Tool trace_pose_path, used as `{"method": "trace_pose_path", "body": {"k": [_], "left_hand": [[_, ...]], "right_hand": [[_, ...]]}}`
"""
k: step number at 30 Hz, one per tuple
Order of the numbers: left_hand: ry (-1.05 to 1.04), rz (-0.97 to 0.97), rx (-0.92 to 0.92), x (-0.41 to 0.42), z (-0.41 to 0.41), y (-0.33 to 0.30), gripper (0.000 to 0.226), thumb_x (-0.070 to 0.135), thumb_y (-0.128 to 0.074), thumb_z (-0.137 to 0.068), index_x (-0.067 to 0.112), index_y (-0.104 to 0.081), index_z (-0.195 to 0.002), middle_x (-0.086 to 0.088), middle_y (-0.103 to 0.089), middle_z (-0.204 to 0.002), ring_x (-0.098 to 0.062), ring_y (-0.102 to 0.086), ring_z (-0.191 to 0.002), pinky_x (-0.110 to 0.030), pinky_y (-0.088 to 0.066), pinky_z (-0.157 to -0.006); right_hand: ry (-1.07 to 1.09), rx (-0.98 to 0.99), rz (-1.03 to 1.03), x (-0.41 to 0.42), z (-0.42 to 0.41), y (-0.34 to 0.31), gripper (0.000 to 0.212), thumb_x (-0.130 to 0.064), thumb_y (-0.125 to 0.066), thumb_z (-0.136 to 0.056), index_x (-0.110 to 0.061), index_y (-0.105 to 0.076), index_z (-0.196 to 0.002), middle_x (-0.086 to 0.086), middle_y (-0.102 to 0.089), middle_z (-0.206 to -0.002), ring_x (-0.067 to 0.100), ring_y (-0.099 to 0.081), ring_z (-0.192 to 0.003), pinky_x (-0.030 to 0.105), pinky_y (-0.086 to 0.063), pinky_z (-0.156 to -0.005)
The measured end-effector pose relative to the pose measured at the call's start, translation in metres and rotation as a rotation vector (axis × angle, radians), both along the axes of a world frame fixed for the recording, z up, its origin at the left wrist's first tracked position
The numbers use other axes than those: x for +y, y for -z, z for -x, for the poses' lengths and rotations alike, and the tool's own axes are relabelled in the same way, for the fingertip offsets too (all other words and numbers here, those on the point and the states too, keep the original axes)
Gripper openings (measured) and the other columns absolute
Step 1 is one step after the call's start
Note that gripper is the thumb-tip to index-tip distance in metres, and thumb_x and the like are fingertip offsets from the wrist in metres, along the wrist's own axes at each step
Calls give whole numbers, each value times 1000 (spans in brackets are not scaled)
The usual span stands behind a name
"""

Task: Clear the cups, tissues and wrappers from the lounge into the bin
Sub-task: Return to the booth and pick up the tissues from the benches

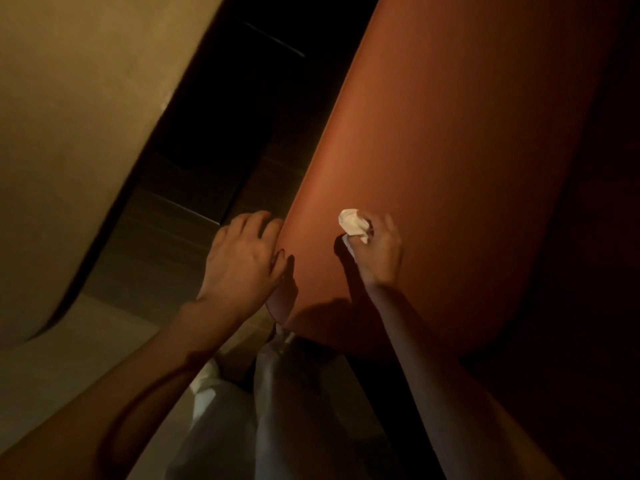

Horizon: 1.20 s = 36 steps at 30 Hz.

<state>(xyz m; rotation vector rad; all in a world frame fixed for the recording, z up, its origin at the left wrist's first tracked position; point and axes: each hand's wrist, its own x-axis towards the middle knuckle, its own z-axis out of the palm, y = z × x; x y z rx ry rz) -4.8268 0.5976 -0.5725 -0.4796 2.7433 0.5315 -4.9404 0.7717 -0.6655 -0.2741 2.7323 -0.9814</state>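
Note:
A crumpled white tissue [353,223] is pinched in my right hand [379,251], which hovers over the orange-brown cushioned seat [450,150]. My left hand [242,258] rests on the seat's left edge with its fingers curled over the rim; whether it holds anything is hidden. No cup, wrapper or bin shows in this dim view.
A tan cushioned seat [79,116] fills the upper left. Between the two seats runs a dark tiled floor gap [221,133]. My pale trouser legs [277,393] and a pale floor patch [69,368] lie below. The far right is in deep shadow.

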Motion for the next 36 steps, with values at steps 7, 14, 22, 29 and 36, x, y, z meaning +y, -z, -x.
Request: {"method": "trace_pose_path", "body": {"k": [7,14,22,29,36], "left_hand": [[-75,63,251,-34,-39,-110,47,25,-60,-87,5,-54,-129,-17,-54,-131,-34,-51,-121,-47,-45,-96],[-272,202,397,-96,-164,-213,46,23,-62,-84,3,-57,-125,-20,-57,-126,-36,-55,-114,-46,-46,-90],[-485,261,403,-172,-334,-247,46,18,-72,-80,1,-61,-121,-20,-59,-124,-38,-57,-113,-49,-49,-89],[-554,304,402,-239,-423,-249,49,27,-65,-86,7,-54,-130,-16,-54,-132,-33,-51,-121,-47,-44,-96],[-617,320,392,-330,-461,-224,47,28,-67,-84,9,-56,-126,-14,-58,-127,-32,-55,-117,-45,-45,-95]], "right_hand": [[20,114,384,-55,-49,-136,39,-12,-81,-67,-16,-68,-104,-5,-62,-102,12,-60,-93,35,-54,-77],[-197,115,633,-130,-146,-254,31,-19,-72,-76,-18,-66,-106,-5,-64,-105,12,-62,-97,28,-54,-78],[-538,73,690,-229,-293,-299,28,-21,-76,-78,-16,-66,-104,-6,-64,-102,11,-62,-94,28,-55,-74],[-701,19,693,-314,-372,-302,30,-19,-75,-81,-15,-64,-109,-5,-63,-107,13,-61,-100,39,-57,-78],[-772,-17,650,-418,-400,-291,34,-31,-73,-78,-15,-66,-107,-4,-64,-106,15,-62,-100,44,-55,-80]]}}
